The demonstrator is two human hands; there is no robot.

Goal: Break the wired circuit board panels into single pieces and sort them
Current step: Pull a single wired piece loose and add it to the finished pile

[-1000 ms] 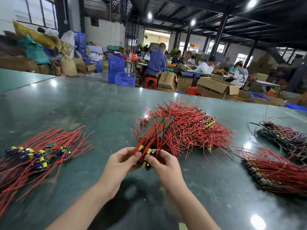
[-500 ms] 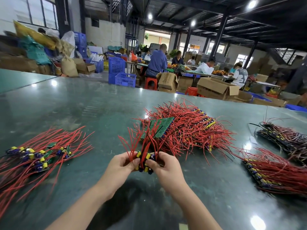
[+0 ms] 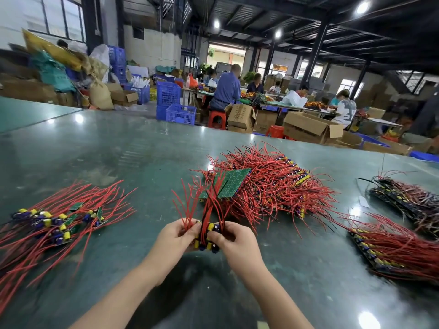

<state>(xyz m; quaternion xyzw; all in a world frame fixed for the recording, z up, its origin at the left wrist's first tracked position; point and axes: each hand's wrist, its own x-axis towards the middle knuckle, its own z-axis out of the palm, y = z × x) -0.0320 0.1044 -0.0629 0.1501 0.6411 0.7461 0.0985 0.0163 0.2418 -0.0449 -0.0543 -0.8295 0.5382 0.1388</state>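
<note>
Both hands are low in the middle, just above the green worktop (image 3: 99, 148), and they are close together. The left hand (image 3: 174, 236) and the right hand (image 3: 234, 241) each curl their fingers round the same small panel (image 3: 207, 236), one on each side of it. The panel sits right between the two hands, with its yellow and blue parts showing at the bottom. Its red wires (image 3: 209, 205) stick up and fan out above the fingers. Just behind the hands lies a big pile (image 3: 273, 186) of red-wired panels, and one green board (image 3: 231, 184) rests on top of it, flat side up. Far off to the left of the hands lie the single pieces (image 3: 54, 222), small boards with long red wires spread on the worktop. To the right are two more stacks, a near stack (image 3: 392, 248) with red wires and a far stack (image 3: 408, 198) that looks darker. Both are well away from the hands. Past the worktop, people sit at tables among boxes (image 3: 308, 127) and blue crates (image 3: 175, 108).
</note>
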